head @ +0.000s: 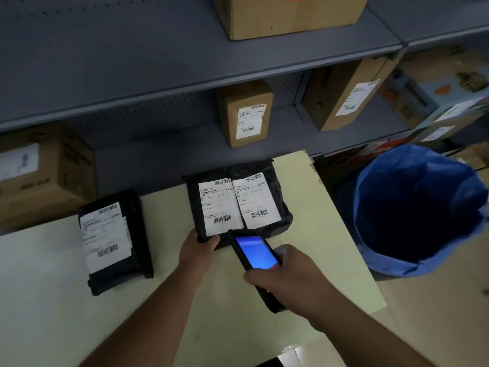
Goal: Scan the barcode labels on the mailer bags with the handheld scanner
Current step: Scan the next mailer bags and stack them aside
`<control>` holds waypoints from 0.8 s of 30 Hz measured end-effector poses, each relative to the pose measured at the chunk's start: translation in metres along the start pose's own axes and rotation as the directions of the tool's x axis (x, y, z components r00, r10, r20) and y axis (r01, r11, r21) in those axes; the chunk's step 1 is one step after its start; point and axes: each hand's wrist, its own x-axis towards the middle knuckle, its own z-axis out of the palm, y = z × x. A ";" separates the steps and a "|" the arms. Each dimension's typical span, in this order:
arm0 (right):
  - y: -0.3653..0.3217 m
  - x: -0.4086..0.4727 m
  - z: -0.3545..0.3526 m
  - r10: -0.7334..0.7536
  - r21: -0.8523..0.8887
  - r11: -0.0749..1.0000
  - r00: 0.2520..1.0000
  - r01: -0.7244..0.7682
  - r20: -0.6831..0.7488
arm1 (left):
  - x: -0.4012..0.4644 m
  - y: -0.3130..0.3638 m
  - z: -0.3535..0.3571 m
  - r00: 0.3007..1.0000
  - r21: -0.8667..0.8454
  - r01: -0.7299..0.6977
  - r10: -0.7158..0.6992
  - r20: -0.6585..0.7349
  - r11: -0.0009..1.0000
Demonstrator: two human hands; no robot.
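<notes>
A person's right hand is gripping the handheld scanner at centre frame, its lit screen up and its nose pointing up-frame at two black mailer bags lying side by side on the pale surface. The left hand is pinching the near edge of the left bag, nearest its barcode. A third bag is lying apart at centre left.

We see two bags side by side on the counter, a third bag left, bin right, shelves behind.
</notes>
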 end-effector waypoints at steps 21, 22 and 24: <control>-0.020 0.000 0.047 -0.018 -0.077 0.997 0.998 0.023 0.063 | -0.009 -0.008 -0.064 0.987 0.077 -0.109 0.117 -0.113 0.991; -0.022 -0.001 0.052 -0.021 -0.084 0.996 0.998 0.026 0.066 | -0.009 -0.011 -0.073 0.983 0.089 -0.123 0.134 -0.124 0.988; -0.028 -0.003 0.065 -0.025 -0.108 0.994 0.997 0.033 0.070 | -0.010 -0.015 -0.093 0.975 0.108 -0.141 0.157 -0.155 0.984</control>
